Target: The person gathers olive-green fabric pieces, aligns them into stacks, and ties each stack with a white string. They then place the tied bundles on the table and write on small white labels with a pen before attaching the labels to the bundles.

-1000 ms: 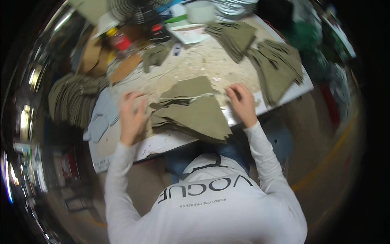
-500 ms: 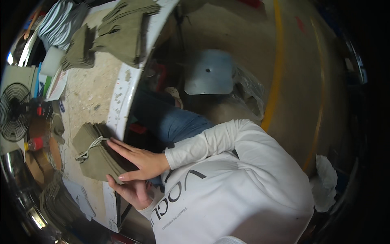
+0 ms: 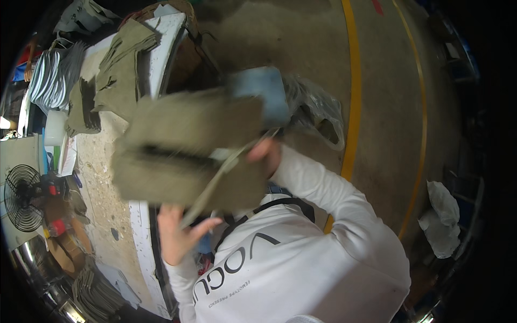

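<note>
- Bundle (image 3: 183, 129) of olive sheet pieces, blurred, seen across the near edge of the worktop (image 3: 99, 172); it appears raised, though contact with the surface beneath is hidden.
- Governing relation: the bundle's long axis lies roughly square to the near edge, one end over the worktop, the other beyond the edge on the wearer's side.
- Right hand (image 3: 266, 155), at the end beyond the edge and nearer to that end than the left; its fingers are bent in against the bundle, which extends from them toward the worktop. Blur prevents telling whether they pinch the cloth or the pale tie (image 3: 211, 188) that slants across it.
- Left hand (image 3: 177, 231), at the bundle's lower side, just off the near edge; thumb and fingers spread apart, fingertips partly hidden by the bundle, so that contact cannot be confirmed.
- Olive stack (image 3: 121, 81), toward the worktop's right end, near its near edge and well apart from both hands.
- Blue-grey stool (image 3: 272, 89), off the near edge, partly behind the bundle.
</note>
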{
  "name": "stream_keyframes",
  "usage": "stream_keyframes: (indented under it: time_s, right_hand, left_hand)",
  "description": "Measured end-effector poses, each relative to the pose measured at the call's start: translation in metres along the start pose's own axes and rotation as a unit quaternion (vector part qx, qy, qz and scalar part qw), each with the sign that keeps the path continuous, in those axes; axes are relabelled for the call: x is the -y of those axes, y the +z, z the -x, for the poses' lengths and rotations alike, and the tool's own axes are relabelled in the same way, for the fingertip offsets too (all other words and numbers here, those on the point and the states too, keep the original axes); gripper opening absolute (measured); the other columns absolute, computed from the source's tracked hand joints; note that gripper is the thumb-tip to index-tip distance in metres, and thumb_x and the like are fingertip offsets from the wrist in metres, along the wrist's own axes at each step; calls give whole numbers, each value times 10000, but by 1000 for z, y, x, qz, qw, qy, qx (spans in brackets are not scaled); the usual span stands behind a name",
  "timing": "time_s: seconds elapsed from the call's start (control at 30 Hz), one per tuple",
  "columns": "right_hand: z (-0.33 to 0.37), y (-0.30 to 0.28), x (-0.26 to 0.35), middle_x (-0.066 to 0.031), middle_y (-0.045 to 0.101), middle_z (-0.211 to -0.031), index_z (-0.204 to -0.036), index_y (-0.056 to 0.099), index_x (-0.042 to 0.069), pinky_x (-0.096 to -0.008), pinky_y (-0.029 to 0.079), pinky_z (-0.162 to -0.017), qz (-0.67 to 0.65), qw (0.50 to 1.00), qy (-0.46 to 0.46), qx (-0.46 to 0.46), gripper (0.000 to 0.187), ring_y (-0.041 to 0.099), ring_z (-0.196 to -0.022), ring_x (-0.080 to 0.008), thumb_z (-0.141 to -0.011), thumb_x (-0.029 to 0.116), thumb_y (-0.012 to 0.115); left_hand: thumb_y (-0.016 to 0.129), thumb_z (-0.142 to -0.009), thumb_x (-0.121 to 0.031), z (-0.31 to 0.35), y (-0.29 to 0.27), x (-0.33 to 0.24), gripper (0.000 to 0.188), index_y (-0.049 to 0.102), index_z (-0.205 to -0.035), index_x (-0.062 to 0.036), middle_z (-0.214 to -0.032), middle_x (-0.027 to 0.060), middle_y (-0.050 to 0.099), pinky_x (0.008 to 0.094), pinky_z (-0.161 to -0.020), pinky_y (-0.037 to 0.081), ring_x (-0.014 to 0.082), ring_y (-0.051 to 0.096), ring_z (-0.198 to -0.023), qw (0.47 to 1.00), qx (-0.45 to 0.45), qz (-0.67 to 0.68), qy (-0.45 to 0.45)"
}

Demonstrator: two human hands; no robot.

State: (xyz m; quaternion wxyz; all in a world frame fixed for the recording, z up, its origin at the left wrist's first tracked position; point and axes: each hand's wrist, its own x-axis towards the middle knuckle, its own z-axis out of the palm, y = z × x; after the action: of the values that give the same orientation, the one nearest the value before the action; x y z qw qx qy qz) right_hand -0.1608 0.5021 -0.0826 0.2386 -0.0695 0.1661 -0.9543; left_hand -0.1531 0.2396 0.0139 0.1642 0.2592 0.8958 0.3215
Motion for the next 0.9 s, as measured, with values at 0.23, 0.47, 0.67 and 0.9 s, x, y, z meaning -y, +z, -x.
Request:
stream_keyframes:
  time_s: [0.23,0.47,0.67,0.9]
  right_hand:
    - [45,-82,96,-139,600,-1163,-1200,556,37,-443,482,-915,-56,943,-282,-167,593,589,-1033,-307,-820,483,466]
    - [3,-178,88,-148,612,-1154,-1215,551,18,-408,479,-911,-97,918,-337,-187,634,595,-1031,-299,-817,508,485]
    - [10,-241,80,-251,452,-1332,-1384,358,-10,-400,363,-1031,488,670,-77,-553,888,448,-1234,-343,-722,438,743]
    - [-47,-244,42,-273,435,-1327,-1439,246,44,-436,402,-986,609,448,-141,-639,1055,469,-1189,-410,-656,515,773]
  left_hand:
    - [748,-755,-354,-90,-32,22,677,478,-1325,-109,-1391,213,397,504,-1013,320,446,342,-1285,920,-241,-309,1]
    - [758,-713,-166,-108,-11,54,840,334,-1437,-201,-1493,135,291,625,-1026,257,398,275,-1361,897,-242,-357,-94]
    - [741,-727,-151,-108,-14,53,815,339,-1434,-201,-1492,121,293,594,-1061,228,384,274,-1361,902,-241,-343,-108]
    - [709,-751,-146,-111,-13,52,751,375,-1422,-202,-1497,123,293,591,-1077,197,380,255,-1375,909,-241,-318,-118]
